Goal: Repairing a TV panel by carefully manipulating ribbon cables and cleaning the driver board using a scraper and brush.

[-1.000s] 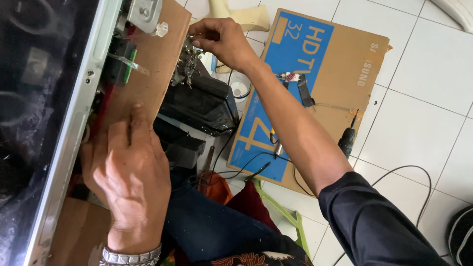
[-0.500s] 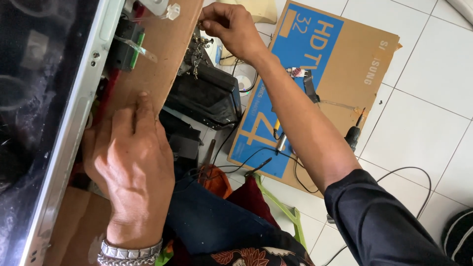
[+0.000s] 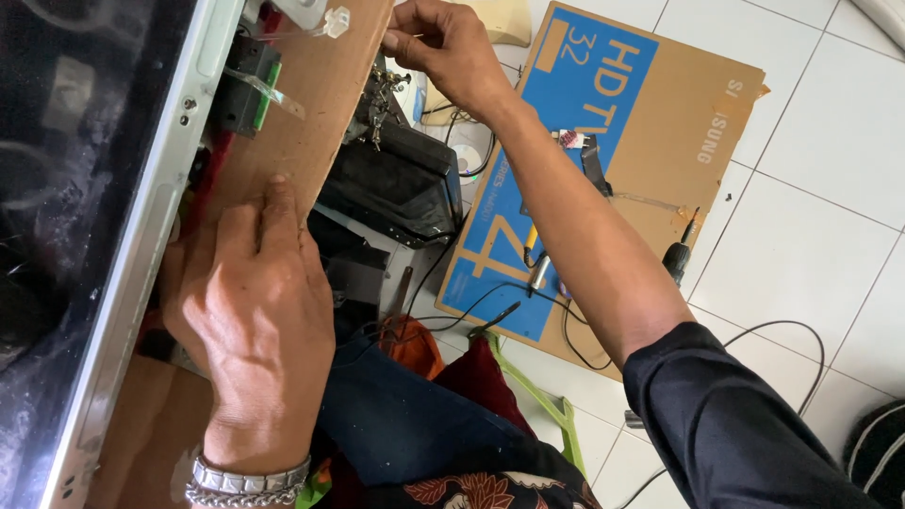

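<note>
A big flat screen panel (image 3: 85,217) leans along the left, its glossy face and pale metal frame looking heavy, rigid and easy to crack, best held by the frame. Against it rests a brown backing board (image 3: 311,104), stiff but thin. The left hand (image 3: 250,311) lies flat on that board, fingers spread, gripping nothing. The right hand (image 3: 452,52) pinches the board's top edge closed, beside a small tangle of metal parts (image 3: 380,99).

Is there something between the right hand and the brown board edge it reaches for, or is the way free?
Nothing visible stands between them. The right hand is already at the top edge of the brown board, fingertips on it. The black box lies lower, beside the board. The left hand presses flat on the board.
</note>
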